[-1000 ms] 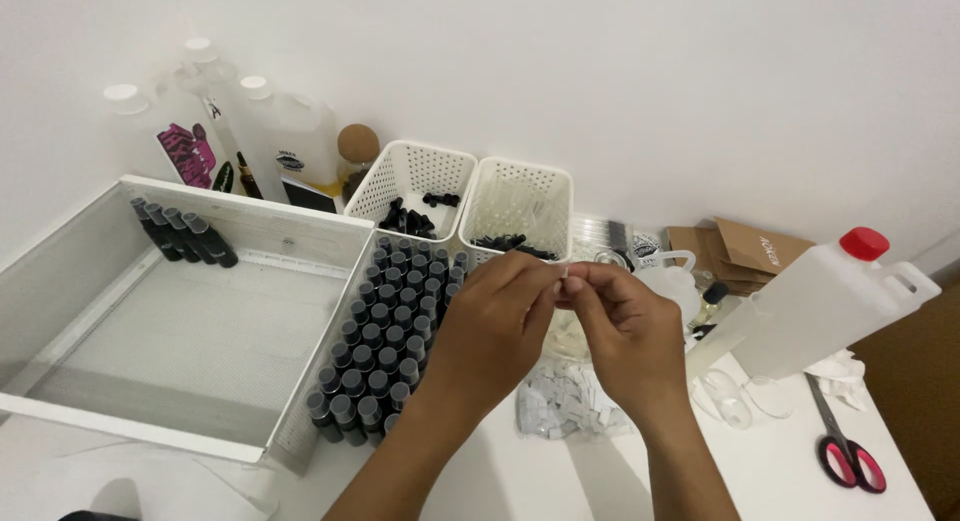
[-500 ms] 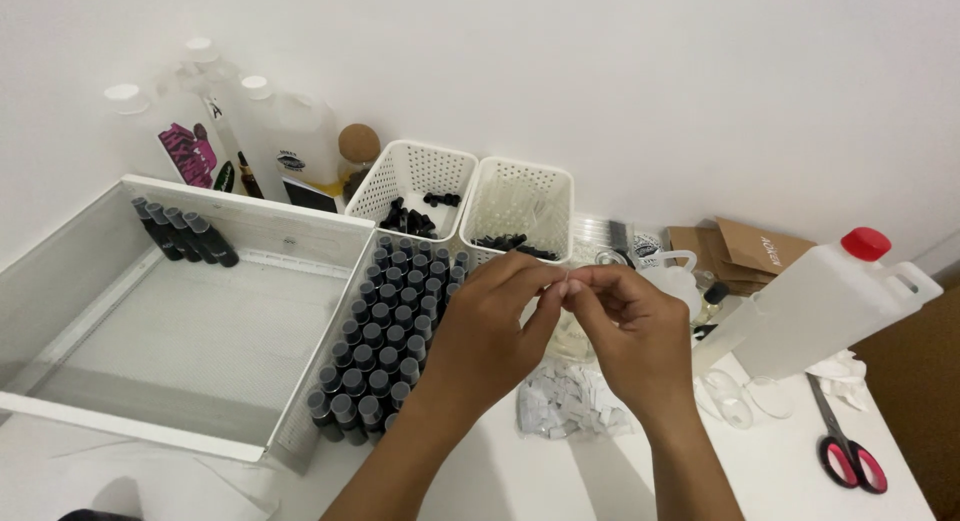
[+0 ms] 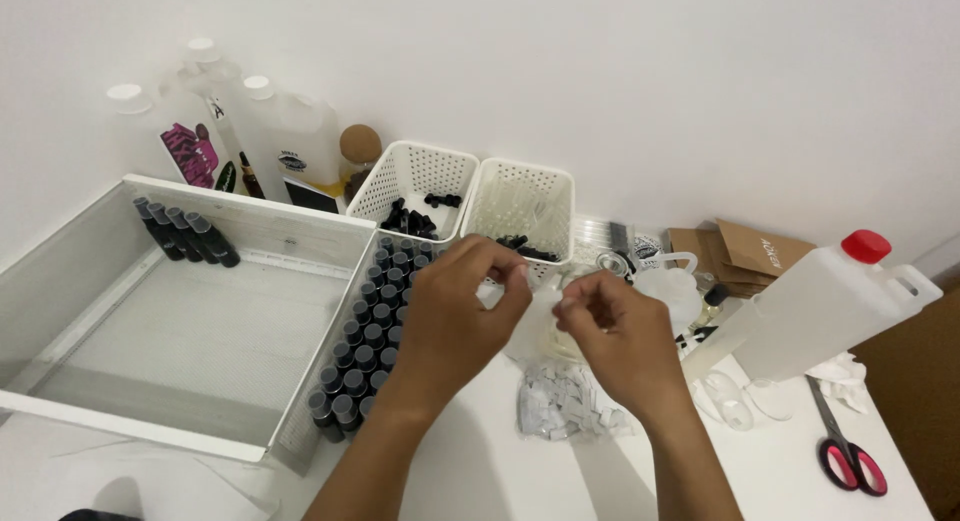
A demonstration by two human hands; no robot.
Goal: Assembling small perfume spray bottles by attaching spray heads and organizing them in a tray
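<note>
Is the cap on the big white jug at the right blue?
No, the cap on the white jug lying tilted at the right is red.

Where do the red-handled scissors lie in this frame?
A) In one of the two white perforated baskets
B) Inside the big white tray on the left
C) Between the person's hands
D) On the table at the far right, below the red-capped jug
D: the red-handled scissors lie flat on the table at the far right, just below the tilted red-capped jug.
</note>
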